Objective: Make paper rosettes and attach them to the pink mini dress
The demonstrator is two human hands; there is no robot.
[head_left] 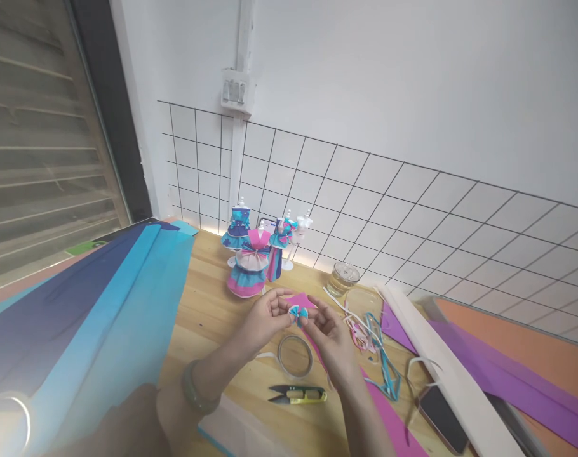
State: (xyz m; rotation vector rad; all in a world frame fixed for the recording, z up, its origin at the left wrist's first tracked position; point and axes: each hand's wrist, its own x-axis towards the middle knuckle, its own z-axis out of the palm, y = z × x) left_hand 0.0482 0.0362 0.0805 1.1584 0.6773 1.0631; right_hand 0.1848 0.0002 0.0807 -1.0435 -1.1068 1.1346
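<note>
Between the fingertips of both hands is a small blue bow [298, 314] with pale edges. My left hand [273, 314] pinches its left side, and my right hand [324, 327] pinches the right side. Pink material [301, 300] shows just behind the bow; whether the fingers touch it I cannot tell. Below the hands a roll of tape [295, 357] lies on the wooden table [208, 317]. Yellow-handled thread snips [298, 395] rest nearer to me, blades pointing left.
Miniature dresses on small stands, among them a pink and blue one [248, 270], occupy the back. A glass container [343, 279], blue ribbons [389, 368] and a phone [444, 419] lie to the right. Blue fabric [160, 304] covers the left; a wire grid [365, 197] lines the wall.
</note>
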